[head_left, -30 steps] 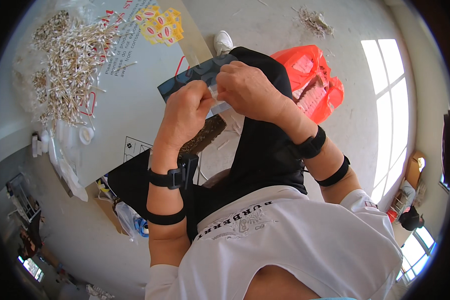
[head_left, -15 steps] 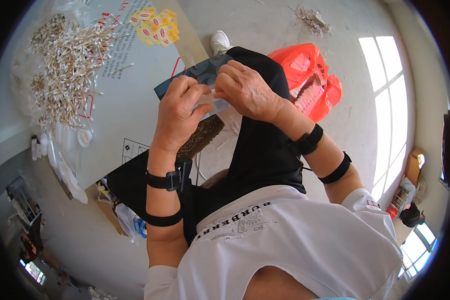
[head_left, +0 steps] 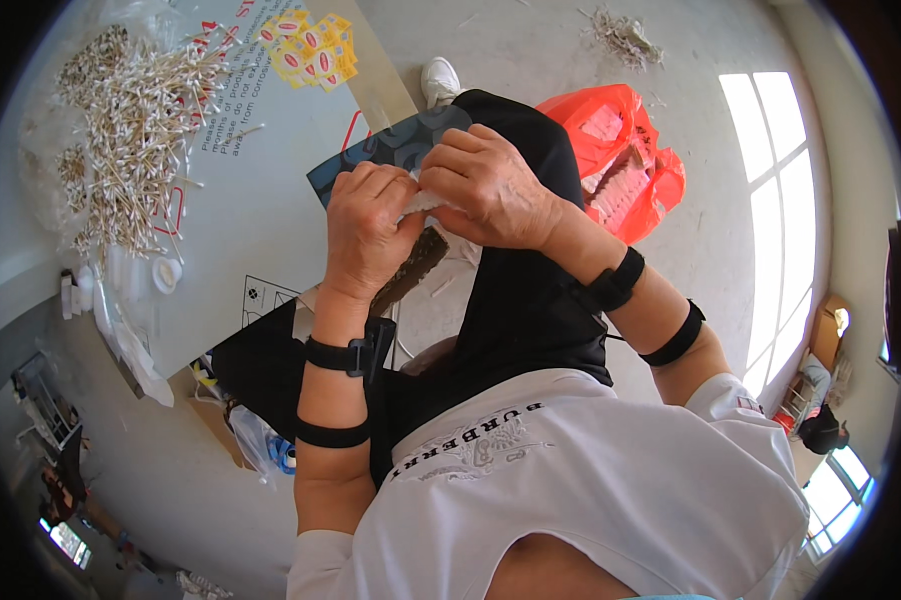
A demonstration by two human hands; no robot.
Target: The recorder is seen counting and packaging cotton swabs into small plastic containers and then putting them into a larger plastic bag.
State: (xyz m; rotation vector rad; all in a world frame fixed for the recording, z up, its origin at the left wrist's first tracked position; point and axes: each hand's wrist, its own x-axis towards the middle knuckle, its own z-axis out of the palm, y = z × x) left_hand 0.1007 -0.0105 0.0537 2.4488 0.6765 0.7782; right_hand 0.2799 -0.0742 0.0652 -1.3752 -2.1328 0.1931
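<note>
Both hands are up over the table's near edge, close together, with fingers curled in. Between them is a small crumpled piece of clear, whitish plastic (head_left: 426,202), which looks like a little bag; most of it is hidden by the fingers. My left hand (head_left: 366,225) pinches its left side between thumb and fingers. On the other side, my right hand (head_left: 486,190) grips it with thumb and bent fingers. A heap of cotton swabs (head_left: 146,140) lies on the table to the left, partly on clear plastic. Yellow-and-white labels (head_left: 311,50) are spread at the table's far side.
The grey table (head_left: 221,240) reaches under my left hand. White round lids or containers (head_left: 167,274) stand at its left edge. A red plastic bag (head_left: 611,120) with pink packs sits on the floor beyond my right hand. Loose swabs (head_left: 623,40) lie on the floor farther off.
My left hand has turned and shifted slightly right, its fingers now closer to my right hand's. The clear plastic is more crumpled and tucked between them.
</note>
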